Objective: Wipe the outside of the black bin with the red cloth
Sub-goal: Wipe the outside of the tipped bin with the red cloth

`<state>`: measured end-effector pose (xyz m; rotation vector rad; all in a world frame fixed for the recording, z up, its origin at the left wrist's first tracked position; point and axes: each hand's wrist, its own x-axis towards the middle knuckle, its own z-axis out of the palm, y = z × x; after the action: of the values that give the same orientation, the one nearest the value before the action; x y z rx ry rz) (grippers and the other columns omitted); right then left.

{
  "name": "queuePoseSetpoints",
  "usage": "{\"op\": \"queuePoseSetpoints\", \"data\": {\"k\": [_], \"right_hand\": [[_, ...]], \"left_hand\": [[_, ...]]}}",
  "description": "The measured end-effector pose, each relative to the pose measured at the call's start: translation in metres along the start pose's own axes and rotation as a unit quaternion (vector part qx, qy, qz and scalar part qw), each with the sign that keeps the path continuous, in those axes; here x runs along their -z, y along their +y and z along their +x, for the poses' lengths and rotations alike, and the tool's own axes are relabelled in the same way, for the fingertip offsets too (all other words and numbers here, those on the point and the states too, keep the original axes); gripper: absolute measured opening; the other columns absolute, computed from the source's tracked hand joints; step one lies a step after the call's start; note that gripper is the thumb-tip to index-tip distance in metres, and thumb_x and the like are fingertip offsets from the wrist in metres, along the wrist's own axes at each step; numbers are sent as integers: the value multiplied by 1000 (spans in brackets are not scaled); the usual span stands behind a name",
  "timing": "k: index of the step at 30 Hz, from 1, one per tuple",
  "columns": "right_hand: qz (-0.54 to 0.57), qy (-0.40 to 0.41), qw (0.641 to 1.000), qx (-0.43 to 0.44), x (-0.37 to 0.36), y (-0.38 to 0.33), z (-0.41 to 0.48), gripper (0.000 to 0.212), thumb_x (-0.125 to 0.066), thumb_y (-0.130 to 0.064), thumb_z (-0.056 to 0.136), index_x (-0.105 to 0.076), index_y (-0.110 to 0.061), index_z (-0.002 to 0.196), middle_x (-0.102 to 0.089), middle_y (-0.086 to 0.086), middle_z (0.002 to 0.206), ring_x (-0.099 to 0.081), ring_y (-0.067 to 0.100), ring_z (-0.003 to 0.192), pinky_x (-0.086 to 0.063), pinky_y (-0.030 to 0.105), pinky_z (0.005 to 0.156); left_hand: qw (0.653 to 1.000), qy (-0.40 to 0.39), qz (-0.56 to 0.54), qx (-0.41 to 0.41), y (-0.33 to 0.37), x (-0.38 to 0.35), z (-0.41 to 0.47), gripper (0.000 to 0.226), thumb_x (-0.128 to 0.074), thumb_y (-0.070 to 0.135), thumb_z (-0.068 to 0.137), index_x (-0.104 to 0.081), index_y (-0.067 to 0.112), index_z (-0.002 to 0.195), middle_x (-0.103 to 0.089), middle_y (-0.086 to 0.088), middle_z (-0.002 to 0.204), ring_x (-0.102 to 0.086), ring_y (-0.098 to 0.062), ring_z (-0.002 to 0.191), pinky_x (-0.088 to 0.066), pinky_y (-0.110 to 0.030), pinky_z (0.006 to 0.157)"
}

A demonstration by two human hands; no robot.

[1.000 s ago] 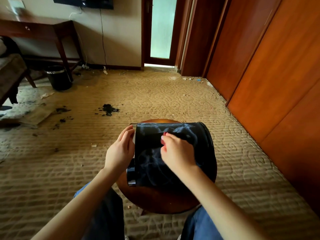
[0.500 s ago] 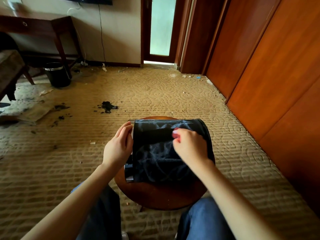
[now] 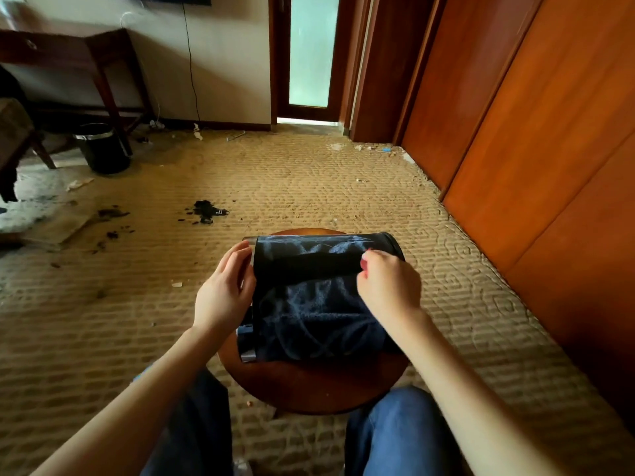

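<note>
Bin [image 3: 319, 304]: black, on its side across the stool [image 3: 309, 389], long axis left to right, metal-rimmed mouth toward the stool's left edge, base toward its right.
Your left grip [image 3: 223, 293]: fingers straight, resting against the mouth rim.
Your right grip [image 3: 388, 286]: curled, pinching the red cloth [image 3: 364, 261] on the upper wall near the base. From there the stroke likely runs leftward along the axis.
</note>
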<state>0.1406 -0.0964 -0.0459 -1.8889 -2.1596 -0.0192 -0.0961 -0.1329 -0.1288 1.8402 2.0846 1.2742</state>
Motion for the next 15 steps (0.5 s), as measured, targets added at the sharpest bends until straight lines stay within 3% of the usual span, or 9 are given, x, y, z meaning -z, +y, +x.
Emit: {"op": "queuePoseSetpoints", "data": {"k": [3, 5, 7, 10, 13, 15], "right_hand": [[0, -33, 995, 95, -11, -34, -17, 18, -48, -14, 90, -60, -12, 103, -59, 3, 121, -63, 30, 98, -42, 30, 67], [22, -39, 990, 135, -15, -35, -20, 22, -48, -16, 90, -61, -15, 108, -56, -2, 131, -62, 29, 102, -49, 32, 75], [47, -34, 994, 89, -6, -17, -11, 28, -50, -17, 88, -64, -21, 111, -62, -5, 124, -62, 27, 104, -50, 32, 80], [34, -16, 999, -8, 2, 5, 3, 27, -50, -14, 87, -66, -21, 108, -67, 0, 111, -62, 29, 99, -45, 29, 72], [25, -22, 998, 44, -2, -21, -6, 20, -49, -14, 87, -63, -15, 101, -65, 3, 111, -63, 31, 97, -47, 32, 73], [45, -42, 992, 110, -12, -42, -20, 22, -49, -15, 89, -62, -14, 106, -60, 0, 124, -63, 30, 100, -50, 34, 78]], "left_hand": [[1000, -4, 1, -3, 0, 1, -1, 37, -45, 28, 99, -51, 18, 133, -46, 8, 144, -57, -16, 115, -48, -28, 78], [1000, -4, 5, -4, 1, 1, 0, 37, -45, 28, 98, -51, 18, 133, -47, 8, 144, -57, -16, 115, -46, -27, 78], [1000, -3, 7, -7, 2, 1, 0, 37, -44, 28, 99, -51, 17, 133, -46, 8, 144, -57, -16, 114, -46, -27, 79], [1000, -1, 3, -5, 1, 0, -1, 37, -45, 27, 99, -51, 17, 133, -46, 7, 144, -57, -16, 114, -46, -27, 78], [1000, -1, 1, -2, 1, 0, -1, 36, -45, 26, 99, -52, 15, 133, -47, 6, 144, -58, -17, 113, -46, -27, 77], [1000, 1, 5, -3, 1, 0, 0, 36, -46, 26, 98, -52, 16, 132, -47, 6, 143, -58, -17, 113, -45, -26, 76]]}}
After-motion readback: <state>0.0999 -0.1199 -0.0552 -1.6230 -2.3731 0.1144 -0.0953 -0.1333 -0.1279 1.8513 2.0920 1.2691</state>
